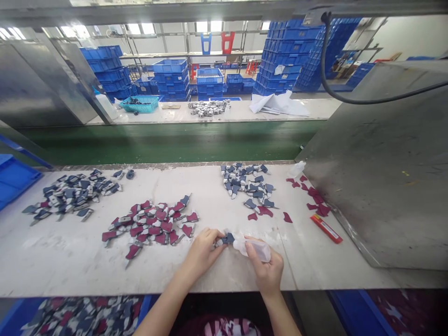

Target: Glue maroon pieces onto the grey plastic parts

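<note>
My left hand (204, 249) pinches a small grey-and-white plastic part (228, 238) just above the table, near its front edge. In my right hand (269, 268) is a translucent squeeze bottle (258, 249), tipped on its side with its nozzle end at the grey part. Whether the nozzle touches the part I cannot tell. A heap of parts with maroon faces (159, 221) lies to the left of my hands. Beyond them is a heap of grey-faced parts (245, 179), with a few loose maroon pieces (265, 211) in front of it.
Another heap of grey parts (75, 193) lies at the far left. More maroon pieces (317, 196) and a red packet (326, 228) are on the right, beside a metal panel (392, 163). A green conveyor belt (175, 142) runs behind the table. Blue bins (14, 322) stand below its front edge.
</note>
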`<state>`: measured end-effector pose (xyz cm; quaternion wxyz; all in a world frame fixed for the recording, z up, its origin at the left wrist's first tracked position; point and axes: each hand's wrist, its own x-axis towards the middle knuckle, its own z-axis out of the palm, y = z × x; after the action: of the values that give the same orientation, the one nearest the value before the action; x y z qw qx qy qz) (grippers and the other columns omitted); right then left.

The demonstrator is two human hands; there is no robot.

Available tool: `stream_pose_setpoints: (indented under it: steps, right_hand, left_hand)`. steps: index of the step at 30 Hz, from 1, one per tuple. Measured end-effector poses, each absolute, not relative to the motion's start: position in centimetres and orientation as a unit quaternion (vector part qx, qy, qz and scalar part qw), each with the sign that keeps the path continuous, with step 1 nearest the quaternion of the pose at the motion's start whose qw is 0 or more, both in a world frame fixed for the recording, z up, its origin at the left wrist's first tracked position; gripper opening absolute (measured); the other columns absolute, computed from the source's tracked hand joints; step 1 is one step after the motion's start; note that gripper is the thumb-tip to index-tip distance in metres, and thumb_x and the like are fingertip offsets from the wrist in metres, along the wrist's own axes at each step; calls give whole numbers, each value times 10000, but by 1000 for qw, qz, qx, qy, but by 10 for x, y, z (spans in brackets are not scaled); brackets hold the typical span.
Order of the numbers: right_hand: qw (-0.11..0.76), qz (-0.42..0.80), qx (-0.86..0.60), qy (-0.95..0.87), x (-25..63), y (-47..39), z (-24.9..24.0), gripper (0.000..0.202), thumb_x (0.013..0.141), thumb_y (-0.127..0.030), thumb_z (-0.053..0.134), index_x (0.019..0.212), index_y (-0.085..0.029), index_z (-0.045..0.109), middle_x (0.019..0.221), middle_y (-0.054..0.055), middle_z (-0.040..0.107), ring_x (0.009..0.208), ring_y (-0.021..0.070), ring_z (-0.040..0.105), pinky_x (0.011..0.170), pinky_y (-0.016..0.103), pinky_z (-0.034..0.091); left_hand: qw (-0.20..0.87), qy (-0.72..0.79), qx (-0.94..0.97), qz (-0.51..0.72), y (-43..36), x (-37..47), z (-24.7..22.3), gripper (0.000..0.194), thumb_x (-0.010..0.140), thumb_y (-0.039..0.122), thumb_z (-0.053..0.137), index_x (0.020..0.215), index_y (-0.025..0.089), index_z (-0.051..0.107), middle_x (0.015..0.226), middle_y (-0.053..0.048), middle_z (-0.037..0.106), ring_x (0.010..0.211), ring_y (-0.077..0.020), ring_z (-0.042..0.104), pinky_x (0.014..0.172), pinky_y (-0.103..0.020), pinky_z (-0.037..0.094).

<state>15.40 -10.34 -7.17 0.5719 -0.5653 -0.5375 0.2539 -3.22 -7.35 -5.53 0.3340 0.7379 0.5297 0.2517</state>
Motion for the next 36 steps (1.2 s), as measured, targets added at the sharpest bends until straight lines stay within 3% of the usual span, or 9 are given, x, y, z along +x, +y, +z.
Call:
stream_pose_setpoints:
  steps: [11, 15, 22, 29, 33, 36]
  right_hand:
    - [598, 225, -620, -455, 165, -106, -70, 289, 810, -433, 712, 845, -150, 758, 801, 100, 756, 701, 253, 717, 583, 318, 578]
    - [647, 233, -635, -351, 184, -100, -74, 371, 763, -459, 754, 901, -117, 722, 792, 89, 716, 600, 195, 660, 520, 290, 544]
    - [680, 254, -618, -302, 235, -79, -77, 547, 584, -360, 892, 969, -200, 538, 994, 48, 631, 973, 229, 651, 892, 387, 539]
    - [631, 214, -657, -352, 242, -74, -83, 679, 597, -422, 885, 1127, -196, 525, 1068, 78, 594, 1049, 254, 599, 961, 444, 495]
    - [617, 102, -661, -414, 230, -78, -80, 922, 599, -448, 887, 1350, -195, 416, 1218, 126, 546, 1115, 279, 566, 971, 485, 483]
    - [609, -144, -639, -447, 219, -87, -78, 1039, 522, -392, 948, 1390, -180, 418, 1239, 160, 531, 1083, 314, 563, 910, 501, 501]
  left_hand:
    - [323, 535, 739, 251, -74, -32, -53, 102, 855, 182, 646, 956, 194, 659, 880, -64, 689, 842, -230, 654, 751, -336, 516]
    - [322, 537, 738, 251, -74, -32, -53, 107, 857, 193, 648, 962, 203, 664, 890, -61, 702, 836, -229, 656, 757, -339, 517]
    - [331, 539, 730, 258, -74, -32, -49, 111, 856, 213, 666, 966, 204, 681, 913, -69, 720, 857, -241, 661, 781, -354, 521]
    - [347, 534, 705, 310, -76, -35, -48, 125, 878, 300, 643, 947, 230, 720, 889, -61, 746, 784, -226, 654, 746, -343, 528]
    - [357, 550, 667, 354, -83, -39, -47, 178, 874, 356, 646, 959, 229, 738, 853, -44, 747, 680, -193, 624, 685, -319, 528]
    - [360, 563, 641, 378, -89, -43, -45, 215, 872, 392, 644, 971, 231, 745, 877, -41, 755, 647, -177, 606, 666, -307, 526]
